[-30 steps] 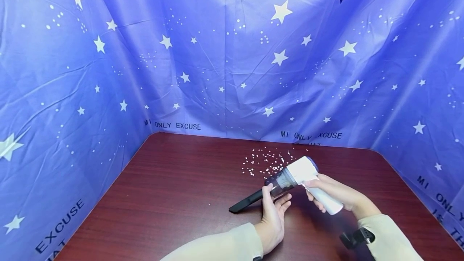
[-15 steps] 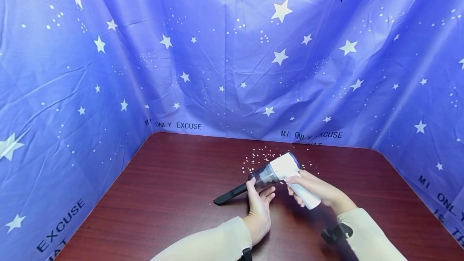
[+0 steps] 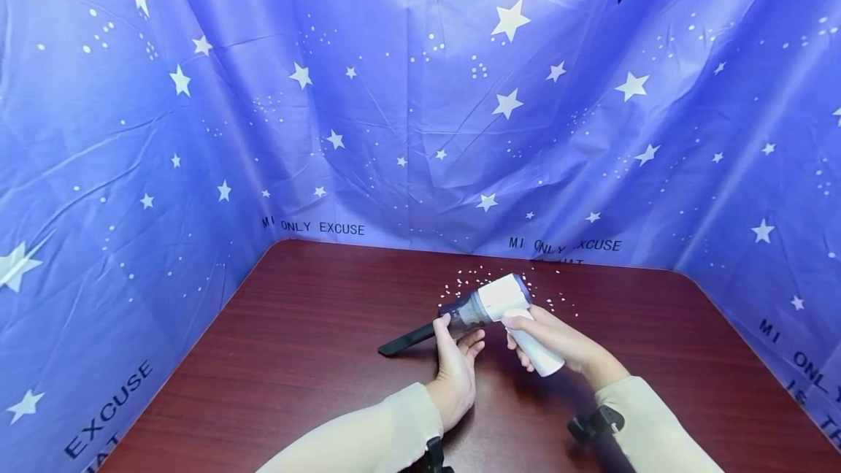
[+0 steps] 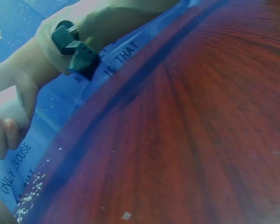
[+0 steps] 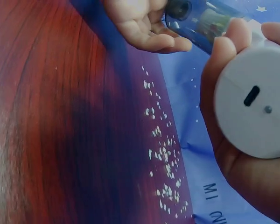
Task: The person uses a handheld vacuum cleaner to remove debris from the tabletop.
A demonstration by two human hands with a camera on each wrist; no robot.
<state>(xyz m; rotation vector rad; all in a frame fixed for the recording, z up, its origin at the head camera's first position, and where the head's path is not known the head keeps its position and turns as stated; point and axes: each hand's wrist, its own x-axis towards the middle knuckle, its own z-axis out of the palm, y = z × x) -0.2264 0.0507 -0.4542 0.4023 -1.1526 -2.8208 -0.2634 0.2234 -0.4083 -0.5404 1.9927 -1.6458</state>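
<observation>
A white handheld vacuum cleaner (image 3: pixel 502 296) with a see-through dust cup and a long black crevice nozzle (image 3: pixel 409 340) is held over the table, nozzle pointing left. My right hand (image 3: pixel 558 338) grips its handle; the handle's round end, with a dark slot, faces the right wrist view. Around the base of the nozzle and the front of the cup my left hand (image 3: pixel 455 378) holds it, thumb on the near side and fingers beyond. Behind the vacuum lie scattered small white bits (image 5: pixel 167 163), partly hidden by its body in the head view.
The dark red wood-grain table (image 3: pixel 315 312) is bounded at the back and sides by a blue star-printed cloth (image 3: pixel 407 93). A lone white scrap (image 4: pixel 126 215) lies on the tabletop in the left wrist view. Black camera mounts sit on both sleeves.
Both hands have carried the vacuum left and slightly away from me, the nozzle tip moving left too. White bits to the right of its body have come into sight.
</observation>
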